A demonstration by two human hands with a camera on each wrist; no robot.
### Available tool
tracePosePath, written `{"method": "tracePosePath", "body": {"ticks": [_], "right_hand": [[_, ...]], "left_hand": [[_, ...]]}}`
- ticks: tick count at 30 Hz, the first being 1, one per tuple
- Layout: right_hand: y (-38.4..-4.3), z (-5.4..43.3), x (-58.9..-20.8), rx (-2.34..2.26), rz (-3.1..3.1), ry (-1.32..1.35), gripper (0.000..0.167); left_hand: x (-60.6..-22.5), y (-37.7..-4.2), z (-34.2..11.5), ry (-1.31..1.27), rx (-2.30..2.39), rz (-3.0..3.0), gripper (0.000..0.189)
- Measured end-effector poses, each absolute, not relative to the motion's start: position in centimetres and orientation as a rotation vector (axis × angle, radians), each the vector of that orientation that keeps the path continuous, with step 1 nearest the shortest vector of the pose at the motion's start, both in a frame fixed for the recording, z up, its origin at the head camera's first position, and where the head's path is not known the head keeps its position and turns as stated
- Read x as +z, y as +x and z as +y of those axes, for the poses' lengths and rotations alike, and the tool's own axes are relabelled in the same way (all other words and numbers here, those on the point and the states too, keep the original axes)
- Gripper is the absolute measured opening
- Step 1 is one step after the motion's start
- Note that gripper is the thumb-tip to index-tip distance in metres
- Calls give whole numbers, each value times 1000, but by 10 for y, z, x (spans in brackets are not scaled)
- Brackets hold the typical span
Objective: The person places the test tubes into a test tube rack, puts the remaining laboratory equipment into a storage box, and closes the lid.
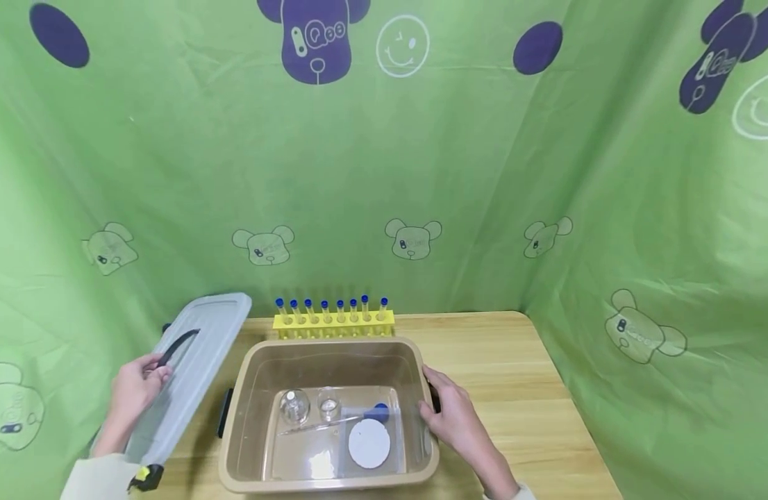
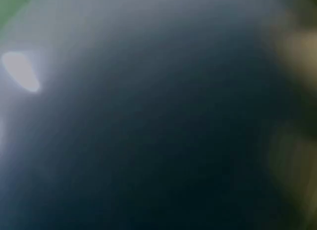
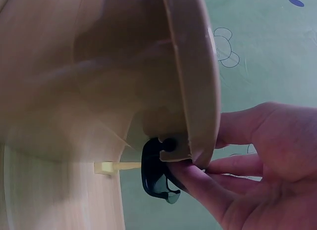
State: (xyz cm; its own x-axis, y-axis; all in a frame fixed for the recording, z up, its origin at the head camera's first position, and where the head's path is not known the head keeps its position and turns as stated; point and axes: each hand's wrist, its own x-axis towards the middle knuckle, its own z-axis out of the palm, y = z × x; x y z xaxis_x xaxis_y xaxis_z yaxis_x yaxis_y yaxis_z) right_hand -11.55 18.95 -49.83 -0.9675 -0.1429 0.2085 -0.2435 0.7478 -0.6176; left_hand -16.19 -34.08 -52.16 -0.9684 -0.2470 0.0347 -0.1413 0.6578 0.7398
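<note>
My left hand (image 1: 132, 392) grips the black handle (image 1: 182, 344) of a grey translucent lid (image 1: 203, 375), tilted up to the left of a tan storage box (image 1: 334, 346). My right hand (image 1: 455, 415) holds the box's right rim, with a black latch (image 3: 154, 173) right at its fingers. Inside the open box lie a round clear glass vessel (image 1: 294, 406), a small clear cup (image 1: 328, 405), a thin clear tube (image 1: 324, 426), a blue bulb (image 1: 379, 412) and a white disc (image 1: 369, 444). The left wrist view is dark and blurred.
Behind the box stands a yellow rack (image 1: 334, 321) with several blue-capped test tubes. Another black latch (image 1: 224, 413) hangs on the box's left side. The wooden table (image 1: 503, 375) extends right of the box, and a green printed curtain (image 1: 409, 160) surrounds it.
</note>
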Motion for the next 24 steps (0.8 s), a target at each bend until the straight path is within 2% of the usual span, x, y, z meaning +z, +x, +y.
{"method": "tracePosePath", "body": {"ticks": [5, 9, 16, 24], "right_hand": [[-115, 190, -501, 1025, -2779, 307, 60], [-115, 192, -502, 1052, -2776, 283, 61], [-114, 190, -502, 1095, -2804, 246, 62], [-115, 189, -502, 1110, -2815, 237, 62]], "left_hand": [[-481, -150, -341, 203, -1375, -2617, 32], [-444, -143, -333, 151, -1469, -2591, 36], [-389, -137, -304, -45, -1270, -2659, 37], [-373, -147, -258, -184, -1106, -2708, 33]]}}
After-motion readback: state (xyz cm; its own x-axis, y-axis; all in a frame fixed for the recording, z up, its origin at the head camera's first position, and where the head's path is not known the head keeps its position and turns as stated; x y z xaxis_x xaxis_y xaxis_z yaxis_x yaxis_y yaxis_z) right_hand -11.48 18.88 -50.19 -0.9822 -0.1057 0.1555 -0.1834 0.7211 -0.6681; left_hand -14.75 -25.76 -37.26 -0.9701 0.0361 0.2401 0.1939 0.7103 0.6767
